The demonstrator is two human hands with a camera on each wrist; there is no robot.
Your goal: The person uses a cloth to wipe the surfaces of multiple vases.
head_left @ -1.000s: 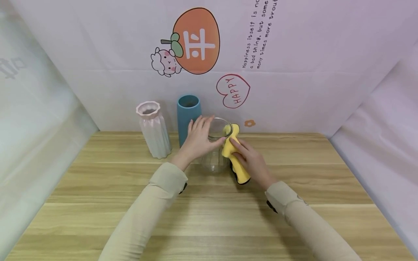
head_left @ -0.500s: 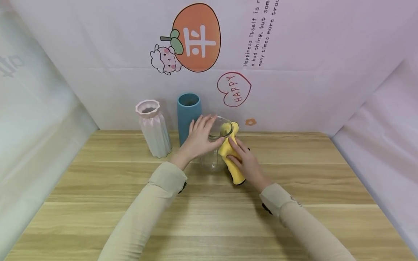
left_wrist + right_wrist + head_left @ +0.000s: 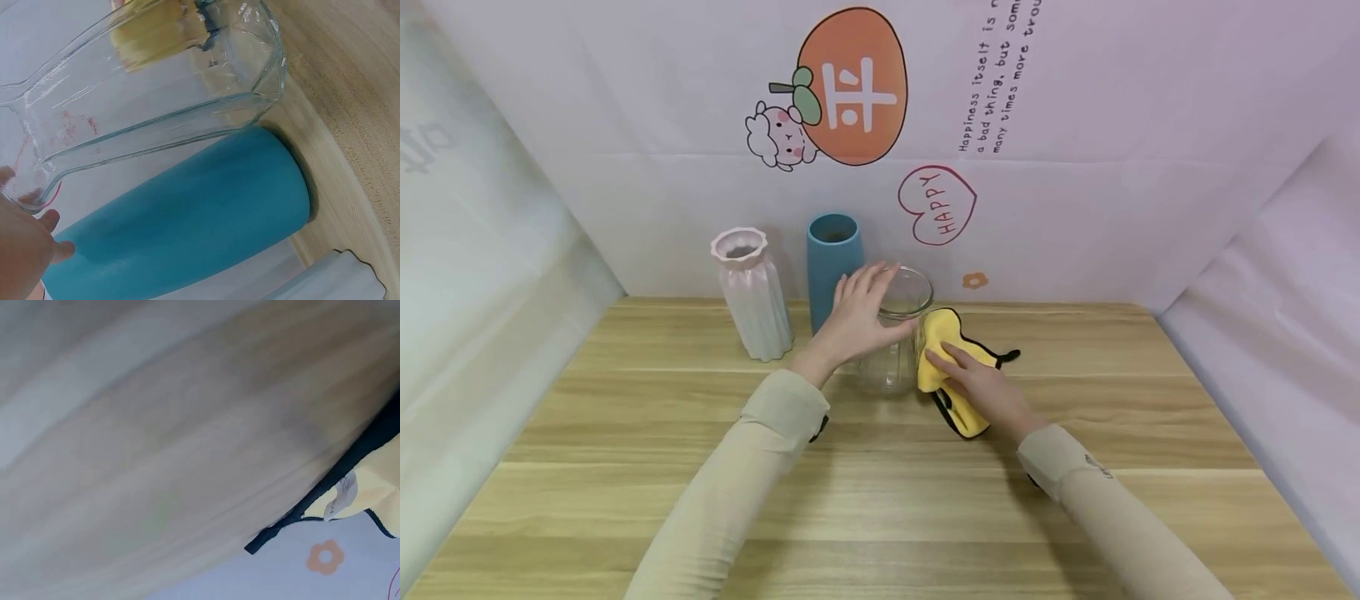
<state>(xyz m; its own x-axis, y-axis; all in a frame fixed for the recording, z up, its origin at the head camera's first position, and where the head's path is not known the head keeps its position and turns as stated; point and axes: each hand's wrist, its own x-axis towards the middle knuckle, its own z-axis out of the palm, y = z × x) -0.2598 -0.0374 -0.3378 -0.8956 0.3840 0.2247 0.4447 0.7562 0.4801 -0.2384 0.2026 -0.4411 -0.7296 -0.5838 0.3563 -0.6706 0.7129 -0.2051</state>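
Note:
A clear glass vase (image 3: 889, 367) with faceted sides stands upright on the table. My left hand (image 3: 857, 321) holds it at the top, fingers and thumb spread around its rim. Against the vase's right side, my right hand (image 3: 988, 390) holds a yellow cloth (image 3: 935, 333) with black edging. Through the glass, the left wrist view shows part of the yellow cloth (image 3: 153, 37) on the far side. Blurred sleeve fabric fills most of the right wrist view, where the cloth (image 3: 380, 481) shows a small white tag and the right hand is hidden.
A tall blue vase (image 3: 822, 283) stands close behind the glass one, partly covered by the left hand. Left of it is a white pleated vase (image 3: 752, 312). The wooden table (image 3: 880, 500) ends at a printed white backdrop (image 3: 1060, 225).
The right hand has drawn the cloth from the glass vase's rim down its right side. The cloth has spread out, its black edging and loop now showing. My left hand stays at the rim.

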